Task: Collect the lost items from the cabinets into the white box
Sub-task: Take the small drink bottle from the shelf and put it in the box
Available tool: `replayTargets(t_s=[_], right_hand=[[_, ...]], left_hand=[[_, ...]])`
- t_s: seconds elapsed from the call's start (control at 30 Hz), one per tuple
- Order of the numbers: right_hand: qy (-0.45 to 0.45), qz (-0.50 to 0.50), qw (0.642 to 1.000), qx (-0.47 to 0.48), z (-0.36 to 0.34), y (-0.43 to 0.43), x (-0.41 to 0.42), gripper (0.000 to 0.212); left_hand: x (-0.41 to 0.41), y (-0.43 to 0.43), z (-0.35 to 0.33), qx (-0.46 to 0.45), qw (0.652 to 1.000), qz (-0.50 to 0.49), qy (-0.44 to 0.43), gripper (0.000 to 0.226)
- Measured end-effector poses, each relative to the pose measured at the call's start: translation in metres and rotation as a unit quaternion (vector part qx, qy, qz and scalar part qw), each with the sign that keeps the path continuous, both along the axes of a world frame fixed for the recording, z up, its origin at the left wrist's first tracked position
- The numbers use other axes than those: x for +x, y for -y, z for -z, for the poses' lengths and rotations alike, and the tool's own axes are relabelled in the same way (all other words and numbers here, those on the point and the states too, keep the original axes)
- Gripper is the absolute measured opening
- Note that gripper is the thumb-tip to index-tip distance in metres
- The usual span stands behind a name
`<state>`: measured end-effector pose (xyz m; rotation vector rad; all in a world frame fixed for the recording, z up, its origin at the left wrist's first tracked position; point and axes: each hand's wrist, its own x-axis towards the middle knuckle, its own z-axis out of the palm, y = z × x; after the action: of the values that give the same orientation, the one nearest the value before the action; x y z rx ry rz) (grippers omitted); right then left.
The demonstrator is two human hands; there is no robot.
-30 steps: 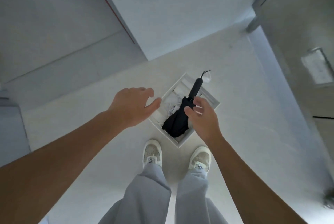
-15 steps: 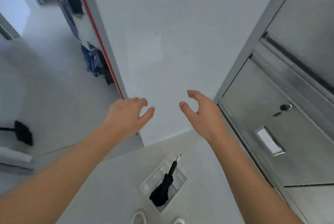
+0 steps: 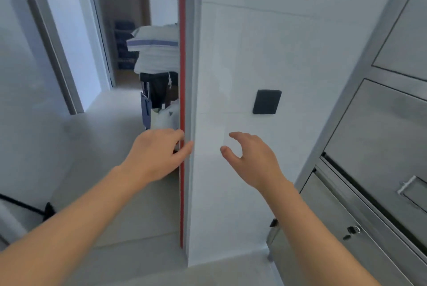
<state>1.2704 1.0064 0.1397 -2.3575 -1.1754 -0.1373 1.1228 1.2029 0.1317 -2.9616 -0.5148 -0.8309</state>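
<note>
My left hand (image 3: 157, 154) is raised in front of a white wall panel's red-edged corner (image 3: 182, 100), fingers loosely apart and empty. My right hand (image 3: 251, 158) hovers in front of the white wall panel (image 3: 242, 66), fingers curled apart, holding nothing. Steel cabinets (image 3: 381, 135) with closed doors stand on the right, an arm's reach from my right hand; a small lock (image 3: 352, 230) shows on the lower door. The white box and the black umbrella are out of view.
A black square plate (image 3: 266, 102) is fixed on the white panel. Behind the corner stands a cart with stacked white linen (image 3: 154, 50) and dark bags. A doorway (image 3: 69, 43) opens at the left. A black broom-like tool (image 3: 27, 207) lies on the floor at far left.
The view has tilted up from the floor. The white box with the umbrella dropped out of sight. My right hand let go of the umbrella, and both hands rose empty toward the wall.
</note>
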Motion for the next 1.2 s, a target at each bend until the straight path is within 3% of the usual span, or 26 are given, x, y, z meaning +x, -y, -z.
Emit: replayTargets(t_s=[0.3,0.57,1.03,1.2], right_hand=[[0.023,-0.177,0.984,-0.001,-0.006,-0.109,-0.076,0.052],[0.024,-0.39,0.921,0.003,-0.009,-0.145,-0.182,0.061],[0.016,-0.654,0.756,0.013,-0.016,-0.082,-0.48,0.061],[-0.02,-0.737,0.675,0.01,-0.009,-0.017,-0.601,0.056]], left_hand=[[-0.12,-0.047,-0.007,0.022,0.984,-0.174,-0.012,0.063],[-0.275,0.016,-0.003,-0.001,0.921,-0.389,0.003,0.065],[-0.538,0.232,-0.015,0.018,0.759,-0.65,0.007,0.061],[-0.618,0.339,-0.011,0.007,0.657,-0.753,-0.001,0.063]])
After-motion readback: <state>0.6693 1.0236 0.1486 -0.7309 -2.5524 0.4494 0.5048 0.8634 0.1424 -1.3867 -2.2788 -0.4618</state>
